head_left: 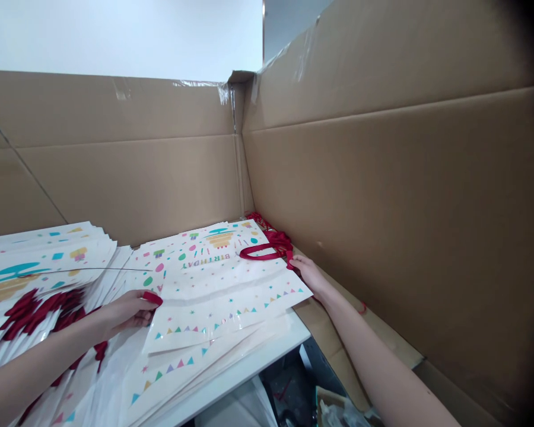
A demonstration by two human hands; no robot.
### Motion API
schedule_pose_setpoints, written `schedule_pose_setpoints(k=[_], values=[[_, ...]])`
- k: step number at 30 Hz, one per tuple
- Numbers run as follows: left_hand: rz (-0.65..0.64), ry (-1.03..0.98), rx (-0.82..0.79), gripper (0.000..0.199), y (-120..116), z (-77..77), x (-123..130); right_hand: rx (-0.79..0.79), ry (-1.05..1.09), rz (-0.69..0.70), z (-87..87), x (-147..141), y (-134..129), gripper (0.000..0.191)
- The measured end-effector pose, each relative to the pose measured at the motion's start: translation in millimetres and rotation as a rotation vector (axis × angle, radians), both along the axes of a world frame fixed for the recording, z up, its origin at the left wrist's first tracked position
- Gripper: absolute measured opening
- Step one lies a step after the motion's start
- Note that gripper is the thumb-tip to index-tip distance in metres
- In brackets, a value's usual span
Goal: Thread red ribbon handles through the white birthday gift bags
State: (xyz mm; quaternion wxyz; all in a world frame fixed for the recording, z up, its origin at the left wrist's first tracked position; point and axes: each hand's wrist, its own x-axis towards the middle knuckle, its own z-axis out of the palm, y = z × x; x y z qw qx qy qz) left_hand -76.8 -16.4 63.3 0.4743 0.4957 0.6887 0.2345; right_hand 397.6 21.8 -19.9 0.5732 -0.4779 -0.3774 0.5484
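Top bag (213, 279), white paper with birthday print, lies flat on a pile of similar bags. Left hand (124, 311) at its near-left edge, pinching a red handle (152, 298) between thumb and fingers. Right hand (305, 276) at its far-right corner, fingers against a red loop (262, 252) (pinch or plain touch: cannot tell). Stack (48, 267) of same bags just left of it, red handles bunched. Cardboard wall (360, 207) right of it, near. White table edge (249, 362) below it.
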Motion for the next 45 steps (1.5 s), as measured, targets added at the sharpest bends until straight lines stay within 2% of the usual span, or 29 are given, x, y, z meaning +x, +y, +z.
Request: schedule_pose_setpoints(k=[3, 5, 14, 21, 24, 30, 35, 39, 45], values=[[0.005, -0.156, -0.102, 0.042, -3, 2.2, 1, 0.000, 0.014, -0.003, 1.0, 0, -1, 0.027], [0.012, -0.194, -0.115, 0.043, -4, 1.3, 0, 0.000, 0.016, 0.000, 2.5, -1, -2, 0.027], [0.039, -0.211, -0.110, 0.044, -5, -5.0, -4, -0.006, 0.004, -0.008, 7.4, -2, -4, 0.026], [0.143, -0.323, -0.050, 0.049, -22, -0.1, 15, 0.017, -0.025, -0.003, 2.4, 0, -2, 0.027], [0.103, -0.257, 0.021, 0.062, -31, 0.4, 20, 0.017, -0.026, -0.013, -1.7, 1, 1, 0.027], [0.052, -0.130, 0.066, 0.065, -32, 1.6, 16, 0.009, 0.058, -0.115, -7.3, 5, 4, 0.023], [0.020, 0.006, 0.105, 0.063, -29, 3.4, 14, -0.050, -0.080, 0.085, -1.4, 12, 1, 0.014], [-0.042, 0.064, 0.088, 0.054, -24, -9.4, 2, -0.070, -0.207, 0.150, 8.2, 9, -4, 0.015], [-0.124, 0.329, 0.165, 0.046, -4, -32.9, -31, -0.060, -0.312, 0.049, 11.9, -5, -3, 0.016]])
